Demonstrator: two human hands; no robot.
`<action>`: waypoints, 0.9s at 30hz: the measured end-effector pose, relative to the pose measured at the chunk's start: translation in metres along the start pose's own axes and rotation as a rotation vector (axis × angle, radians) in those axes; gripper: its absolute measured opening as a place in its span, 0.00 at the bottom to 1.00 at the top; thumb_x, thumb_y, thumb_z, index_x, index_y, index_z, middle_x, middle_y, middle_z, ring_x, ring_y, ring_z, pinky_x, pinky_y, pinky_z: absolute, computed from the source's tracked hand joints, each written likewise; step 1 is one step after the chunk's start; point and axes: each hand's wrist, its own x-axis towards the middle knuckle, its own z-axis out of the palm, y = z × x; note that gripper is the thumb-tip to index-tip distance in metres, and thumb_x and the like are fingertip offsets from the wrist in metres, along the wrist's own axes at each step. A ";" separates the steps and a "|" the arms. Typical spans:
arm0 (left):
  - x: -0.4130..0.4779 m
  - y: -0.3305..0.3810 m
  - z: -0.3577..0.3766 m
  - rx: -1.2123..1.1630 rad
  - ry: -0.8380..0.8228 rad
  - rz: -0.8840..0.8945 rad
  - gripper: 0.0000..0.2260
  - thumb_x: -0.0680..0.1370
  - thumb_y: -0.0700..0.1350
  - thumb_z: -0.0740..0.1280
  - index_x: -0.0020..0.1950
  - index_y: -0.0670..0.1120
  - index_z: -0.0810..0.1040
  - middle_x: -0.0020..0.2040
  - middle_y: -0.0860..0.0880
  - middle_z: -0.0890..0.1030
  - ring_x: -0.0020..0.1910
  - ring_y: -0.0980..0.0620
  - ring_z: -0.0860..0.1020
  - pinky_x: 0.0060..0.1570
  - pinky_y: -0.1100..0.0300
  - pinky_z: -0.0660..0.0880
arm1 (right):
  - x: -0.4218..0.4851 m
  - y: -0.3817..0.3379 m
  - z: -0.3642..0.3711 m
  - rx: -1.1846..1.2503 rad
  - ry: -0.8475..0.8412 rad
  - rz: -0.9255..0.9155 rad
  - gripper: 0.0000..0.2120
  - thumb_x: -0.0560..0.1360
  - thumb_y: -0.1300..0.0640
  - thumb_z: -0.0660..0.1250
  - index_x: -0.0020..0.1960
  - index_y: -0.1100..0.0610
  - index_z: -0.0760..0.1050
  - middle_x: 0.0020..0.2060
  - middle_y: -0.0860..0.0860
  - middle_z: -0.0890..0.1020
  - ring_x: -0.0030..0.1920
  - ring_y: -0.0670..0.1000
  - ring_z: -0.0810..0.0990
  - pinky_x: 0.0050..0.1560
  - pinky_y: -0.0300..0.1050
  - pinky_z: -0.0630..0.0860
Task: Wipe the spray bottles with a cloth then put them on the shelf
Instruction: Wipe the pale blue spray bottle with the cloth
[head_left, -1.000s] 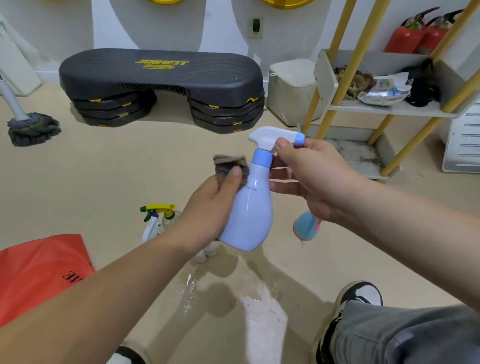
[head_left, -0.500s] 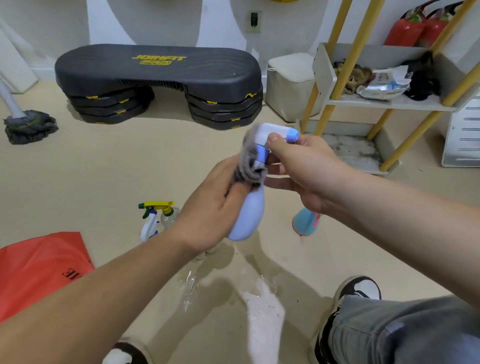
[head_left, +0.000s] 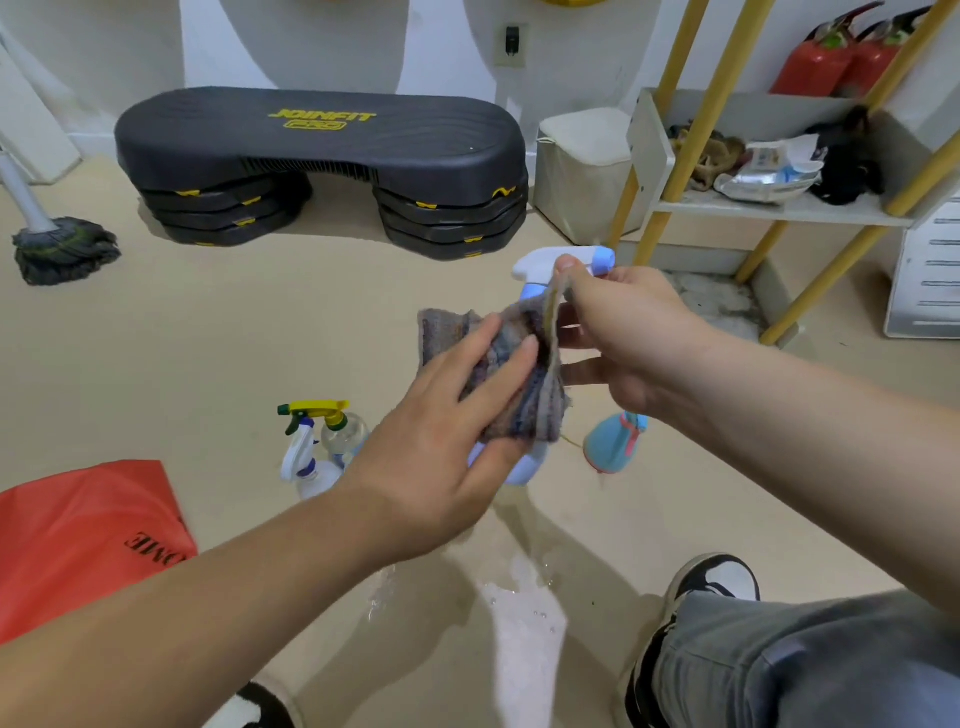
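Mid-wipe. The spray bottle (head_left: 545, 259) hangs in the air between both hands, long axis near upright with a slight lean: white trigger head at the top, rounded pale-blue base at the bottom.

The right hand (head_left: 623, 338) grips it high, thumb over the head and fingers curled at the neck; this hand carries the weight.

The left hand (head_left: 447, 441) comes in from the lower left. Its fingers lie across the cloth (head_left: 543, 384) and the thumb sits low near the base, clasping the cloth round the belly of the bottle. The cloth covers most of the body — only the head and a sliver of the base show.

The shelf (head_left: 831, 214) stands to the right and further off, beyond the right hand and well apart from the left. My judgement: the right hand is the one to carry the bottle there, and the left needs only to let go of the body.

Three more bottles wait on the floor below the hands — yellow-trigger bottle (head_left: 337, 426), white-trigger bottle (head_left: 304, 457), teal bottle (head_left: 613, 447).
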 end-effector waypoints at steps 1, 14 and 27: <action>-0.003 -0.004 -0.003 -0.071 -0.020 -0.032 0.29 0.82 0.52 0.59 0.84 0.59 0.60 0.86 0.55 0.54 0.83 0.57 0.58 0.77 0.63 0.57 | 0.000 -0.001 -0.003 0.019 0.003 0.003 0.14 0.85 0.50 0.62 0.58 0.58 0.81 0.43 0.54 0.87 0.35 0.50 0.87 0.32 0.50 0.83; 0.010 0.007 -0.002 -0.250 0.277 0.001 0.19 0.80 0.53 0.69 0.69 0.48 0.83 0.78 0.49 0.71 0.76 0.48 0.72 0.73 0.44 0.71 | -0.004 0.002 -0.002 0.017 0.019 -0.029 0.12 0.85 0.50 0.61 0.56 0.55 0.81 0.41 0.52 0.82 0.31 0.49 0.80 0.28 0.43 0.79; 0.003 -0.004 -0.014 -0.313 0.116 -0.202 0.25 0.85 0.60 0.58 0.83 0.60 0.62 0.78 0.55 0.70 0.74 0.58 0.71 0.73 0.52 0.71 | 0.004 -0.007 -0.011 0.190 0.111 0.018 0.12 0.85 0.52 0.61 0.64 0.57 0.76 0.50 0.56 0.86 0.36 0.51 0.85 0.36 0.49 0.83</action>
